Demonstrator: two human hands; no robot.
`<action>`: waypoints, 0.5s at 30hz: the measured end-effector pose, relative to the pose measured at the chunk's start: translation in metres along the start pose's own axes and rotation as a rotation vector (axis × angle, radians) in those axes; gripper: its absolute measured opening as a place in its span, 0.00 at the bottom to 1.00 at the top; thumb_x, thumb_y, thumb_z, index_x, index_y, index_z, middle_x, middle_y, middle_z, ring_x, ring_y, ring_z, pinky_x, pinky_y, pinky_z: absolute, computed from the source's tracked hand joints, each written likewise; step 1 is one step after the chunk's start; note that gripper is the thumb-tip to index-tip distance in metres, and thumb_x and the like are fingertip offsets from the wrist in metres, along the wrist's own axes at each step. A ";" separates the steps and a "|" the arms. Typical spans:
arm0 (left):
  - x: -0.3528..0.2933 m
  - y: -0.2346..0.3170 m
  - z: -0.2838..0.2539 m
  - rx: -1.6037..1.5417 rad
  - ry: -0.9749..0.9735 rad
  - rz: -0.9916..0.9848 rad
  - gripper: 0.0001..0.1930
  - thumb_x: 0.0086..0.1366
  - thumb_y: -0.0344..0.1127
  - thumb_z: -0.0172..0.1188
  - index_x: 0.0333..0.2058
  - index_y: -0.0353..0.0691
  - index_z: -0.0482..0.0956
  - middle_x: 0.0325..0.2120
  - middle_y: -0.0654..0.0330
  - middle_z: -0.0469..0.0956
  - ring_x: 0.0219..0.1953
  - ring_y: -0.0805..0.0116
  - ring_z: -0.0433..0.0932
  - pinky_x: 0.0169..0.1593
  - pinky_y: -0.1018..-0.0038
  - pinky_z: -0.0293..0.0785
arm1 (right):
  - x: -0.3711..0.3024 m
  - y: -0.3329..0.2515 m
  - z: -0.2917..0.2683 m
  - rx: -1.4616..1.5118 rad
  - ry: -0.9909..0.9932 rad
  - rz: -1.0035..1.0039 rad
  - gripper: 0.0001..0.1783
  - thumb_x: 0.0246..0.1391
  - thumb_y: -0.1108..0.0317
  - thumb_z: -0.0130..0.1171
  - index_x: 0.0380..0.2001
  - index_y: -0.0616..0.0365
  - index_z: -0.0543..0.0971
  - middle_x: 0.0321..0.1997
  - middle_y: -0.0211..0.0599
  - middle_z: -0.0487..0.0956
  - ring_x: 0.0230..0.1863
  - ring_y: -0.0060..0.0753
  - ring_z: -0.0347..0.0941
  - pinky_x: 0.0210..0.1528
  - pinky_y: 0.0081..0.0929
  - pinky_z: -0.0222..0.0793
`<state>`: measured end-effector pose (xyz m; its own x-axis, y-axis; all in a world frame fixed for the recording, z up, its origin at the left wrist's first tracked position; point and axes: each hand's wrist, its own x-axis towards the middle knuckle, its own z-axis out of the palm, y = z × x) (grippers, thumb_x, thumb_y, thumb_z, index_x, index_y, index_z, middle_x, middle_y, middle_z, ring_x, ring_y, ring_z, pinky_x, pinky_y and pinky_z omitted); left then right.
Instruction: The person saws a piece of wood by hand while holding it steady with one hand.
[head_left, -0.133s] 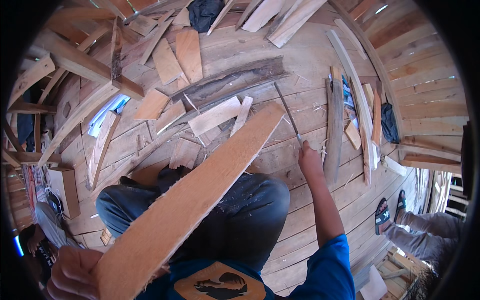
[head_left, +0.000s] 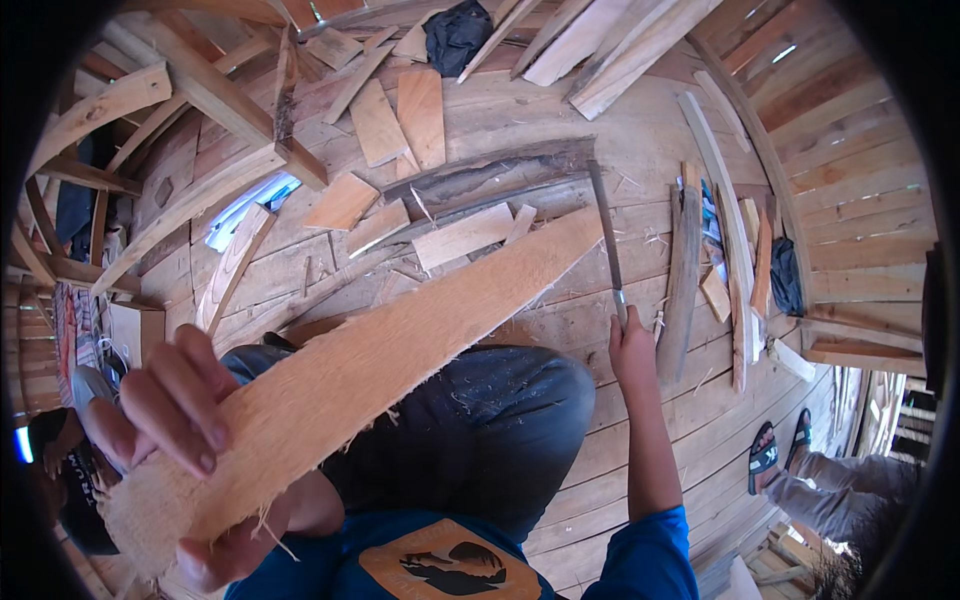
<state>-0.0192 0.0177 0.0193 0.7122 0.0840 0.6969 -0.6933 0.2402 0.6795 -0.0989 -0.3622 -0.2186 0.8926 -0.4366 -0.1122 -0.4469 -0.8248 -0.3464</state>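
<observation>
My left hand grips the lower-left end of a long, tapering wooden board, fingers over its face and thumb beneath the near edge. The board slants across my lap to a narrow far end; its near edge is rough, with loose fibres. In my right hand, closed round the handle, is a machete with a long, dark, narrow blade pointing away from me. The blade stands just beside the board's far tip; whether they touch I cannot tell.
Offcuts and a curved bark slab lie on the plank floor beyond my knees. Long strips lie at right, near a person's sandalled feet. A timber frame stands at upper left; another person is at the left edge.
The board has swung slightly flatter across my view, and my left hand's fingers now spread over its face. The machete has turned to show more of its blade and stands closer to the tip.
</observation>
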 end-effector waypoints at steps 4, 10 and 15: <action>-0.007 0.014 -0.003 -0.288 0.104 -0.116 0.28 0.43 0.44 0.66 0.41 0.47 0.63 0.28 0.64 0.65 0.33 0.73 0.66 0.45 0.70 0.62 | -0.043 -0.029 -0.021 0.341 0.130 0.017 0.14 0.61 0.65 0.52 0.43 0.66 0.72 0.17 0.47 0.74 0.15 0.46 0.70 0.20 0.41 0.64; 0.003 0.047 -0.037 -0.421 -0.047 0.081 0.22 0.53 0.35 0.60 0.47 0.46 0.64 0.21 0.65 0.70 0.20 0.72 0.69 0.25 0.73 0.69 | -0.100 -0.098 -0.073 0.889 0.098 0.108 0.10 0.66 0.62 0.47 0.39 0.59 0.68 0.12 0.23 0.64 0.09 0.17 0.59 0.09 0.20 0.53; -0.005 0.080 -0.058 -0.495 -0.278 0.158 0.10 0.65 0.41 0.57 0.36 0.42 0.71 0.10 0.63 0.69 0.09 0.74 0.65 0.15 0.77 0.63 | -0.145 -0.148 -0.099 0.645 0.090 -0.084 0.14 0.67 0.59 0.44 0.43 0.61 0.67 0.13 0.29 0.66 0.13 0.23 0.63 0.16 0.25 0.58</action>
<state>-0.0713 0.0929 0.0569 0.5020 -0.0853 0.8607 -0.6074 0.6736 0.4211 -0.1683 -0.2124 -0.0594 0.9023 -0.4311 0.0081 -0.2259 -0.4885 -0.8428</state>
